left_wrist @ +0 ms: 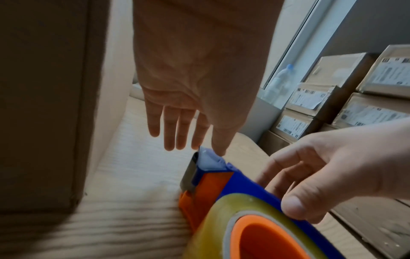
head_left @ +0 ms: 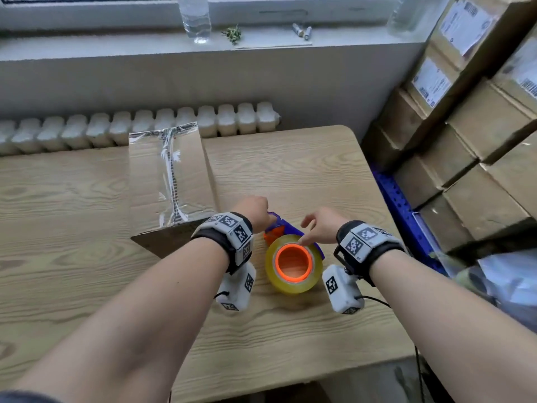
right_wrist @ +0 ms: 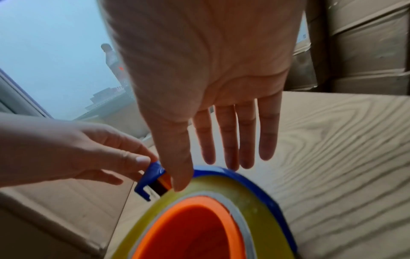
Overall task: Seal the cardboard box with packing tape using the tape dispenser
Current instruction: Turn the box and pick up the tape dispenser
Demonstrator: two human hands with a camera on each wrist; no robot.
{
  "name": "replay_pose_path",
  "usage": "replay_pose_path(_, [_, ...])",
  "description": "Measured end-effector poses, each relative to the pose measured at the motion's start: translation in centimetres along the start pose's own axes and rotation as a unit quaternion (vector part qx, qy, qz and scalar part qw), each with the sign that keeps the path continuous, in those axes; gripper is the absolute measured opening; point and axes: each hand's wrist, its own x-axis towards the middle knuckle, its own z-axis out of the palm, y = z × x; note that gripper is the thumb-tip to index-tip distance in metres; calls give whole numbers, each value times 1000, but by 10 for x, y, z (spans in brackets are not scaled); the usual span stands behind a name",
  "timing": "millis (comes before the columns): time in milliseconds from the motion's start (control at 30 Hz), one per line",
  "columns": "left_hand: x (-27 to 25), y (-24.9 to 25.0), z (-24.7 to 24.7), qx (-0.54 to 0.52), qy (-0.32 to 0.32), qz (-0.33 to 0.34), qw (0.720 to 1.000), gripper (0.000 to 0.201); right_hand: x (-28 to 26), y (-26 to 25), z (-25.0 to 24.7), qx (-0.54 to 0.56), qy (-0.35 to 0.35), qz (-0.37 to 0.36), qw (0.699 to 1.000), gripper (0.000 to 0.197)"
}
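Observation:
A cardboard box [head_left: 186, 170] with clear tape along its top seam lies on the wooden table [head_left: 87, 286], left of my hands. The tape dispenser [head_left: 293, 263] has a blue frame, orange core and yellowish roll. It lies on its side between my hands. My left hand [left_wrist: 207, 150] pinches the dispenser's front tip, where the loose tape end [left_wrist: 208, 159] sticks up. My right hand [left_wrist: 281, 189] holds the dispenser [left_wrist: 244, 189], thumb on the roll's rim, fingers behind the blue frame. In the right wrist view, my right hand [right_wrist: 204, 173] reaches over the roll [right_wrist: 221, 192].
Stacked cardboard boxes [head_left: 479, 126] with labels stand on blue shelving [head_left: 401, 205] at the right. A white radiator [head_left: 145, 126] runs behind the table. On the windowsill stands a water bottle [head_left: 194, 18]. Bare tabletop lies to the left and in front of the dispenser.

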Motion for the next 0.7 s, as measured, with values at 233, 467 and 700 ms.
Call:
replay_pose_path(233, [9, -5, 9, -18, -24, -16, 999, 40, 25, -4, 28, -72, -3, -5, 997, 22])
replay_pose_path(467, [7, -10, -10, -64, -26, -27, 997, 39, 21, -8, 6, -39, 58, -17, 997, 39])
replay_pose_path(700, [-15, 8, -63, -110, 94, 10, 990, 36, -13, -28, -43, -17, 122, -38, 992, 39])
